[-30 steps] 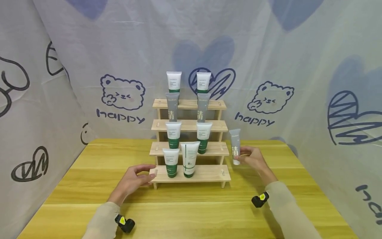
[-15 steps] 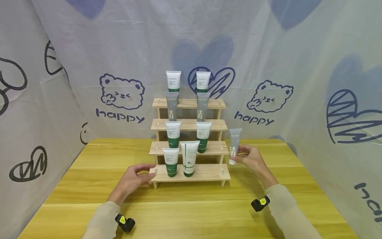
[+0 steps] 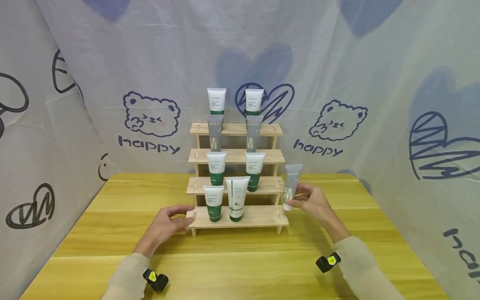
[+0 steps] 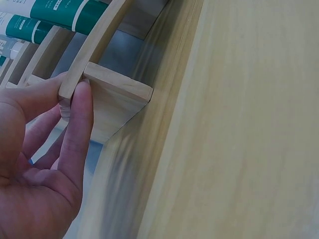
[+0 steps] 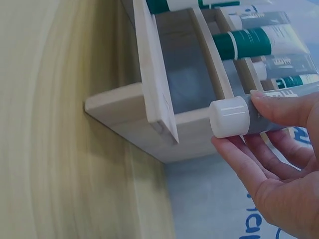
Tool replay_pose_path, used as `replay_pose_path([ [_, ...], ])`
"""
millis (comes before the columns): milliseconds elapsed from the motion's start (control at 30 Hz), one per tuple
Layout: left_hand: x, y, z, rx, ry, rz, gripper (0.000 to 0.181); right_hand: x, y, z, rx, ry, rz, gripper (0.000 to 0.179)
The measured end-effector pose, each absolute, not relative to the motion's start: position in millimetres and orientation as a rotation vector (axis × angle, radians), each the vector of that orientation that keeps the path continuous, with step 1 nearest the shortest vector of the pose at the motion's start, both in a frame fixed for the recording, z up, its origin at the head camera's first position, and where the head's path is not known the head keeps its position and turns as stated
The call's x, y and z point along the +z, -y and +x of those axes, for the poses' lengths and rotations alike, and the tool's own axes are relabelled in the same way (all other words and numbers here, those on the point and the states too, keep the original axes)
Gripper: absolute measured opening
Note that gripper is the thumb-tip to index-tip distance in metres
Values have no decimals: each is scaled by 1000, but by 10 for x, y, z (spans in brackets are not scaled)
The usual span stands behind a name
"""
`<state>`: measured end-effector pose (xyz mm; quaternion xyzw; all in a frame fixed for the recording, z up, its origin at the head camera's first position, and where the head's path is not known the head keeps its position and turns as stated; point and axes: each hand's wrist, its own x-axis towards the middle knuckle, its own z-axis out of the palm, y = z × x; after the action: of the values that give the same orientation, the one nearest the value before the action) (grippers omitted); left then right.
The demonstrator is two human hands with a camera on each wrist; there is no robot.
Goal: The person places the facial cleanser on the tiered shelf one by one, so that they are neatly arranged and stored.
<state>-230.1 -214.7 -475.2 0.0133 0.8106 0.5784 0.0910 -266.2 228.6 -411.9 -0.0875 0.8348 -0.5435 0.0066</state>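
My right hand [image 3: 313, 203] pinches a grey tube [image 3: 291, 185] with a white cap [image 5: 229, 117], upright beside the right end of a stepped wooden display rack [image 3: 258, 217]. With thumb and fingers, my left hand [image 3: 166, 225] grips the left end of the rack's lowest shelf [image 4: 92, 50]. On that shelf stand a small white-and-green tube [image 3: 214, 203] and a larger white tube [image 3: 237, 198] with a green cap. Two white-and-green tubes are on the second shelf, two grey tubes [image 3: 214, 133] on the third, and two white-and-green tubes [image 3: 216, 101] on top.
The rack stands on a yellow wood-grain table [image 3: 232, 266]. Behind and at both sides hangs a pale curtain [image 3: 168, 54] printed with hearts, bears and lettering. The lowest shelf's right part [image 3: 266, 214] is bare wood.
The grey tube in my right hand has moved a little left and slightly down, up to the rack's right end. My left hand keeps its hold on the shelf end.
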Motion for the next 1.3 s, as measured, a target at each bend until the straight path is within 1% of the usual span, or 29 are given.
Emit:
replay_pose_path([
  [200, -4763, 2152, -2305, 1716, -2419, 36, 52, -4152, -2154, -2615, -1673, -2615, -309, 42],
  [433, -4768, 2148, -2299, 1713, -2424, 33, 53, -4197, -1968, -2544, -1606, -2631, -285, 41],
  [867, -4773, 2147, -2296, 1730, -2409, 42, 53, -4312, -1640, -2509, -1693, -2602, -287, 38],
  [1300, -4745, 2148, -2286, 1741, -2396, 30, 52, -4391, -1468, -2516, -1737, -2581, -254, 38],
])
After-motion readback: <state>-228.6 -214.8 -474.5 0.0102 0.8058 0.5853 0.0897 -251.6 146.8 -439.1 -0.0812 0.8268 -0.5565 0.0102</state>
